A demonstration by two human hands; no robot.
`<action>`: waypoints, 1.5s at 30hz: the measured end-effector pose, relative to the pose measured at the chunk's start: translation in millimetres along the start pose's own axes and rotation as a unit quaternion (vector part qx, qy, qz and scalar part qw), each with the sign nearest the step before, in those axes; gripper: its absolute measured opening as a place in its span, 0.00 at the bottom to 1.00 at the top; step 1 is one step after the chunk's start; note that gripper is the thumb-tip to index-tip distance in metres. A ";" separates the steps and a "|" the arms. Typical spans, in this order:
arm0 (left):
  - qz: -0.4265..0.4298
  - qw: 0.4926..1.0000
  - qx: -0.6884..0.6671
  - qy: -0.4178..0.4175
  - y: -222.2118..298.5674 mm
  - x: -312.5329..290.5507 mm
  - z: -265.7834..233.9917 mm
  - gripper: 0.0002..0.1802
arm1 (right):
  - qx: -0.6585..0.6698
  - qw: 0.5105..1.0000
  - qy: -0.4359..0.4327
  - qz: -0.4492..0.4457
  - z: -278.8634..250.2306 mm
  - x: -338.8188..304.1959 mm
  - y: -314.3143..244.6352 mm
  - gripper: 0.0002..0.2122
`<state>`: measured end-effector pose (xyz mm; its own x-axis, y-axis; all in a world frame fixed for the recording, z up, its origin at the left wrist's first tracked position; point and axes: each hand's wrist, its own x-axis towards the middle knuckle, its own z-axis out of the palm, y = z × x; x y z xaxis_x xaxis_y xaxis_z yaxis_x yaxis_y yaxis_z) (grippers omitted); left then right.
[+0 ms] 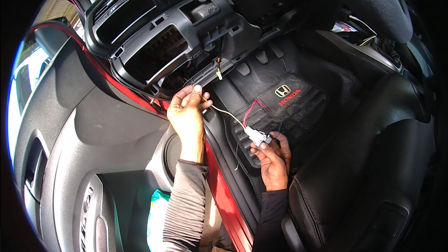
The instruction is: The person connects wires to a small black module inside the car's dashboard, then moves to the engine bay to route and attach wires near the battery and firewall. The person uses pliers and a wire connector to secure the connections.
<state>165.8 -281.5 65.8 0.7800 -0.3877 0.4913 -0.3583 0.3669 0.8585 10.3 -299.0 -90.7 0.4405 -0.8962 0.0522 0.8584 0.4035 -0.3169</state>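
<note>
left hand (186,112): pinches wire (224,113) | right hand (273,161): holds connector (257,135)

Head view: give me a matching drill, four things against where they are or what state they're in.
Things:
1. left hand
2. right hand
3. floor mat
4. seat

Places or states:
A. lies in the footwell under the pedals
B. holds a small white connector
C. black, at lower right
D. raised, pinching a pale wire

Pairs: 1-D, 2-B, 3-A, 4-C. The pale wire runs from the left hand down to the connector.
</note>
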 end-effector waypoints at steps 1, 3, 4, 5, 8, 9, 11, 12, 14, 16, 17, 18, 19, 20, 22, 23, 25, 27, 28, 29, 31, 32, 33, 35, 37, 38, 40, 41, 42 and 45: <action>0.001 1.000 0.003 0.001 -0.8 0.5 -0.1 0.12 | -0.001 1.000 0.000 -0.001 -0.1 0.1 0.1 0.19; 0.005 1.000 0.007 0.003 -2.5 1.6 0.3 0.11 | 0.000 1.000 0.002 -0.001 -0.2 0.4 0.2 0.20; 0.009 1.000 0.008 0.003 -3.2 1.9 0.6 0.10 | 0.001 1.000 0.003 -0.003 -0.1 0.6 0.2 0.20; 0.015 1.000 0.008 0.001 -3.6 2.1 0.6 0.10 | 0.001 1.000 0.002 -0.002 -0.1 0.6 0.1 0.20; 0.024 1.000 0.007 0.001 -3.8 1.8 -0.6 0.09 | 0.001 1.000 0.001 -0.002 -0.1 0.5 -0.3 0.20; 0.024 1.000 0.006 0.002 -3.4 1.9 -1.2 0.08 | -0.001 1.000 0.001 -0.002 -0.1 0.5 -0.5 0.20; 0.028 1.000 0.009 0.006 -2.4 2.0 -3.0 0.07 | -0.002 1.000 0.001 -0.001 -0.1 0.5 -0.5 0.19; 0.021 1.000 0.008 0.008 -1.9 2.0 -3.7 0.07 | -0.003 1.000 0.002 0.000 -0.1 0.5 -0.5 0.19; 0.024 1.000 0.007 0.008 -1.0 1.9 -5.3 0.07 | -0.002 1.000 0.002 0.000 0.1 0.6 0.0 0.19; 0.013 1.000 0.001 0.009 -0.4 1.9 -6.1 0.07 | 0.000 1.000 0.001 -0.001 0.2 0.8 0.1 0.20; 0.013 1.000 -0.003 0.007 -0.2 1.9 -6.5 0.07 | 0.000 1.000 0.000 0.000 0.2 0.7 0.3 0.20; 0.011 1.000 -0.004 0.005 0.0 1.7 -6.8 0.07 | 0.000 1.000 0.000 0.000 0.2 0.7 0.2 0.20; 0.011 1.000 -0.005 0.003 0.1 1.6 -7.1 0.07 | 0.000 1.000 0.000 -0.002 0.2 0.6 0.3 0.20; 0.011 1.000 -0.007 0.002 0.2 1.5 -7.4 0.07 | -0.001 1.000 0.001 0.000 0.2 0.6 0.2 0.20; 0.001 1.000 -0.007 -0.001 0.2 2.0 -8.4 0.07 | -0.004 1.000 0.002 -0.002 0.1 0.7 0.0 0.20; 0.003 1.000 -0.013 -0.005 0.1 2.3 -8.8 0.07 | -0.003 1.000 0.002 0.000 0.0 0.7 -0.3 0.20; -0.014 1.000 -0.019 -0.007 -0.4 4.3 -10.0 0.08 | -0.002 1.000 0.001 -0.002 0.0 0.7 -0.4 0.20; -0.030 0.998 -0.036 -0.029 -1.0 7.7 -11.5 0.08 | -0.002 1.000 0.002 -0.001 -0.1 0.4 -0.3 0.20; -0.041 0.997 -0.048 -0.047 -1.3 10.3 -11.8 0.09 | -0.003 1.000 0.001 -0.003 0.0 0.2 -0.2 0.20; -0.052 0.995 -0.060 -0.065 -1.4 12.1 -12.7 0.09 | -0.003 1.000 0.005 0.000 -0.1 0.1 0.0 0.20; -0.081 0.989 -0.087 -0.085 -0.8 14.0 -15.4 0.09 | -0.002 1.000 0.007 -0.002 0.1 0.0 0.0 0.20; -0.096 0.986 -0.100 -0.096 -0.6 14.5 -16.3 0.09 | -0.001 1.000 0.005 0.000 0.4 0.3 0.0 0.20; -0.107 0.981 -0.116 -0.110 -0.1 14.0 -18.0 0.09 | -0.001 1.000 0.003 -0.001 0.5 0.6 -0.1 0.20; -0.127 0.973 -0.148 -0.122 0.6 13.2 -19.8 0.09 | 0.001 1.000 0.002 -0.003 0.5 0.7 -0.4 0.20; -0.139 0.968 -0.165 -0.126 0.5 12.6 -20.3 0.09 | 0.004 1.000 0.000 -0.006 0.5 0.3 -0.7 0.19; -0.142 0.968 -0.166 -0.123 -0.2 12.4 -19.7 0.09 | 0.002 1.000 0.003 -0.002 0.6 0.2 -0.5 0.19; -0.130 0.972 -0.156 -0.115 -2.1 12.2 -17.8 0.10 | 0.000 1.000 0.002 -0.004 0.6 0.2 -0.1 0.19; -0.115 0.976 -0.146 -0.110 -3.4 12.1 -16.3 0.10 | 0.000 1.000 0.002 -0.002 0.6 0.3 0.2 0.19; -0.102 0.979 -0.142 -0.108 -4.4 12.0 -15.2 0.10 | 0.001 1.000 0.002 -0.002 0.5 0.5 0.5 0.19; -0.071 0.987 -0.120 -0.083 -6.5 11.1 -12.1 0.11 | 0.001 1.000 0.004 -0.001 -0.1 0.9 1.1 0.19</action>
<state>183.0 -278.0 63.9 0.7117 -0.5751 0.4034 -0.1044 0.4813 0.8703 11.6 -299.4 -91.1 0.4362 -0.8987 0.0451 0.8599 0.4015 -0.3153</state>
